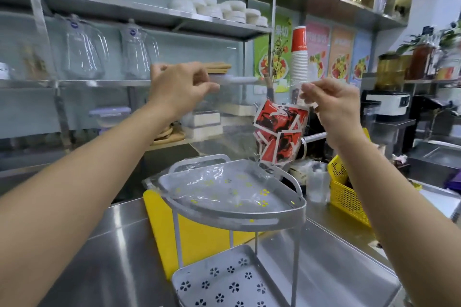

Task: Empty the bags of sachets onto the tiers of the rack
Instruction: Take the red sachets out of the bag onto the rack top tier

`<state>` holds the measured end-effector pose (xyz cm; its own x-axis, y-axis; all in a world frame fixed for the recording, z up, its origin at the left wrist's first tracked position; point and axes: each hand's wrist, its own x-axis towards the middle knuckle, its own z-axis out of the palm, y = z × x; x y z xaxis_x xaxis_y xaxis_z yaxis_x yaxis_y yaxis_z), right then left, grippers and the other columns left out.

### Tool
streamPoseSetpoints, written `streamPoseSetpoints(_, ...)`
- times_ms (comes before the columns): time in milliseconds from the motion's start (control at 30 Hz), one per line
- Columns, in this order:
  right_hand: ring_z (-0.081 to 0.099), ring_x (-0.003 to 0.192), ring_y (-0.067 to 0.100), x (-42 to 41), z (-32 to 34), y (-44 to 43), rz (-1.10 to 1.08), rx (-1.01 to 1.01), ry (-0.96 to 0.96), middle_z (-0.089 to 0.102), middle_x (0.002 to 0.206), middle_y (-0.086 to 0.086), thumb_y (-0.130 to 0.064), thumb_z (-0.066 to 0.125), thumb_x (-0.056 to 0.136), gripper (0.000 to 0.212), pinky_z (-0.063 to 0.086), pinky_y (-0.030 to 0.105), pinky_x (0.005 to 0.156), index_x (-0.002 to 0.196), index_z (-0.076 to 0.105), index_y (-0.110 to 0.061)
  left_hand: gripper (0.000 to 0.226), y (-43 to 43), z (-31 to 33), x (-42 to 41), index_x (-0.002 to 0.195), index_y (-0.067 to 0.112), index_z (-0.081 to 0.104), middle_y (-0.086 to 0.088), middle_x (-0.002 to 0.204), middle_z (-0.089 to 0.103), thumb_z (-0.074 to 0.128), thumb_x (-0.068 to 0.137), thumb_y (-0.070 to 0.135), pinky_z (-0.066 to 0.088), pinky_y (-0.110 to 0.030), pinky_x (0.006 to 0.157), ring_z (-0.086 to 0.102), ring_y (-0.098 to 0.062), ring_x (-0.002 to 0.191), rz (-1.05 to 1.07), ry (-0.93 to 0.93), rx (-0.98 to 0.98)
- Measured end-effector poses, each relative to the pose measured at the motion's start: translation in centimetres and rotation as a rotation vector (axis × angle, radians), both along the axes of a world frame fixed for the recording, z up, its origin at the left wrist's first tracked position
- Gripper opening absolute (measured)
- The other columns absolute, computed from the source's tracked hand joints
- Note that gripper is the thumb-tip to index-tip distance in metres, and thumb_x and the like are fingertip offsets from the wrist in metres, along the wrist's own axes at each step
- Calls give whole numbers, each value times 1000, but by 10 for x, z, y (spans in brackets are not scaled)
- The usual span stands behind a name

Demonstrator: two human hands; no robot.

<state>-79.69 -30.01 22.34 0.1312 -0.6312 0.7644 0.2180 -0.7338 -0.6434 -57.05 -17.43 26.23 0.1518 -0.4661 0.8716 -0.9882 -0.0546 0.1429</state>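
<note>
Head view. Both hands are raised above the rack (232,209), holding a clear plastic bag (232,137) up by its edge. Left hand (174,87) has thumb and fingers pinched shut on the bag's left corner; right hand (334,99) is pinched shut on the right corner. The film sags between them, w/ its lower end trailing onto the rack's top tier (287,207).

The sachets (279,132), red, black and white packets, are bunched inside the bag on its right side, just above the back right edge of the top tier. Can't tell which end of the bag is open.

Handling, as a guess: the film is thin, soft and slick, no stiffness, so it collapses and clings. Sachets look light and flat, prob slippery against each other, so they'd slide out in a clump, not one by one. Not fragile. Best hold is the corners farthest from the opening, pinched as now, so the load runs toward the tier. Loose film draped on the tier could block or catch the packets.

Top tier is a grey tray w/ low rim and small cut-outs; yellow shows through the holes from the yellow board (199,232) behind the rack. Lower tier (224,281) is bare, same flower-shaped holes, both big enough for packets to sit w/out falling through, I'd say.

The rack stands on a steel counter (99,257), smooth and shiny. Right of the rack: a yellow basket (346,197) and a clear cup (318,182), close by. Behind the rack: steel shelves w/ glass jugs (84,50) and bowls (219,7). Room is tight on the right side.
</note>
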Motion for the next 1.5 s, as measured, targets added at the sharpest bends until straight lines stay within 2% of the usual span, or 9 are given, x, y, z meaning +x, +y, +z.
streamPoseSetpoints(167, 57, 66, 18, 3, -34, 3, 121, 277, -40, 63, 71, 5, -21, 65, 83, 11, 48, 32, 65, 74, 64, -15, 18, 10, -29, 17, 69, 19, 55, 3, 68, 55, 71, 77, 17, 43, -31, 69, 50, -13, 66, -302, 388, 71)
streamPoseSetpoints(333, 67, 79, 6, -6, -71, 6, 248, 231, 211, 70, 90, -2, -24, 66, 77, 20, 51, 17, 66, 96, 67, -18, 25, 9, -59, 26, 64, 20, 52, 1, 67, 54, 73, 76, 17, 42, -11, 40, 54, 1, 52, -333, 579, -44)
streamPoseSetpoints(433, 67, 81, 10, -8, -85, 7, 226, 246, 311, 72, 92, 3, -24, 71, 71, 27, 51, 16, 68, 95, 70, -13, 26, 11, -63, 27, 88, 25, 51, 1, 81, 62, 73, 76, 16, 53, -26, 54, 64, -2, 62, -438, 756, -68)
streamPoseSetpoints(533, 58, 69, 17, -8, -91, 8, 196, 279, 324, 69, 74, 12, -12, 67, 79, 10, 44, 26, 65, 82, 72, -4, 67, 14, -70, 34, 124, 20, 35, -6, 102, 66, 76, 71, 12, 51, -30, 78, 64, -17, 93, -477, 977, 136)
streamPoseSetpoints(633, 57, 53, 6, -4, -83, 11, 150, 280, 264, 65, 62, 6, -9, 65, 81, 11, 44, 14, 52, 77, 70, -1, 32, 18, -82, 33, 103, 12, 63, -2, 88, 73, 73, 73, 6, 45, -22, 71, 65, -8, 85, -333, 870, 378)
streamPoseSetpoints(733, 55, 57, 10, 6, -62, 15, 90, 265, 172, 62, 66, 6, -11, 62, 84, 14, 47, 20, 59, 73, 67, -6, 15, 15, -79, 24, 71, 13, 64, 10, 50, 67, 65, 80, 1, 48, -13, 59, 61, 4, 53, -360, 822, 56)
streamPoseSetpoints(1000, 57, 62, 24, 44, -3, 17, 27, 255, 12, 59, 62, 8, -13, 57, 89, 32, 53, 50, 75, 57, 58, -14, 19, 8, -45, 31, 70, 16, 59, 2, 64, 65, 60, 85, 5, 48, -13, 47, 62, -9, 61, -329, 870, -94)
streamPoseSetpoints(1333, 57, 49, 13, 62, 2, 0, 94, 318, -58, 52, 57, 5, -7, 52, 90, 30, 56, 30, 59, 60, 53, -10, 13, 3, -17, 34, 76, 19, 61, 1, 78, 66, 59, 88, 13, 45, -25, 63, 63, -12, 75, -234, 838, -42)
streamPoseSetpoints(1500, 58, 45, 5, 58, -14, 2, 124, 318, -60, 53, 61, 4, -11, 55, 90, 30, 52, 19, 50, 61, 54, -12, 18, 0, -24, 35, 74, 21, 56, 1, 72, 63, 57, 89, 11, 43, -12, 44, 60, -8, 62, -292, 884, -114)
